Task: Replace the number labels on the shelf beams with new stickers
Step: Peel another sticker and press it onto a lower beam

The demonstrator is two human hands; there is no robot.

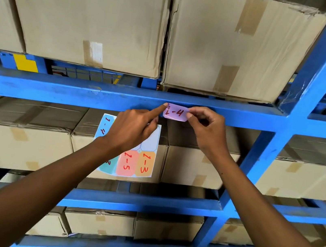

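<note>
The purple "1-4" sticker (176, 113) sits on the blue shelf beam (56, 89); the right hand (208, 130) pinches its right edge, while the left hand (133, 129) presses its left corner with the forefinger and grips the sticker sheet (143, 163).

Taped cardboard boxes (93, 16) on the upper shelf; more boxes (18, 143) on lower shelves; yellow tag (26, 63) behind

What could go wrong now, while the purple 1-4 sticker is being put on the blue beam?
The purple sticker may end up crooked or creased, since it already sits slightly tilted on the beam. The left hand also holds the sticker sheet while its finger presses, so the sheet could slip or bend.
</note>
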